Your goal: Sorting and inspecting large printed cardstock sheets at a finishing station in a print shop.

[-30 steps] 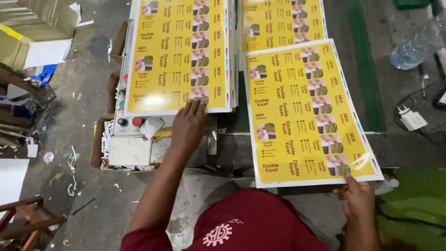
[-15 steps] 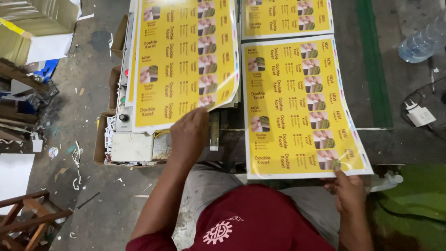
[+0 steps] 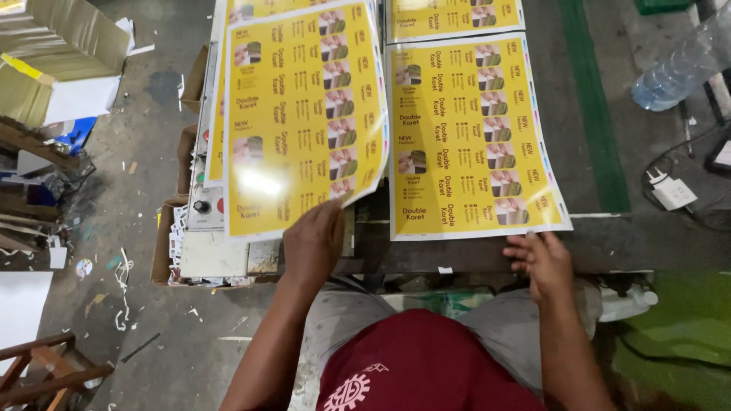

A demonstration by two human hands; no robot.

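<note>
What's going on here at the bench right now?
A person in a dark red shirt is handling glossy yellow printed sheets. The left hand holds the near edge of the left sheet, which is lifted and curling. The right hand rests at the near edge of the right sheet, which lies flat on the dark worktable. A clear plastic bottle and a white charger lie to the right.

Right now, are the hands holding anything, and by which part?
The left hand lifts the glossy yellow printed sheet by its near bottom edge. The right hand holds nothing, fingertips by the flat sheet's near edge.
</note>
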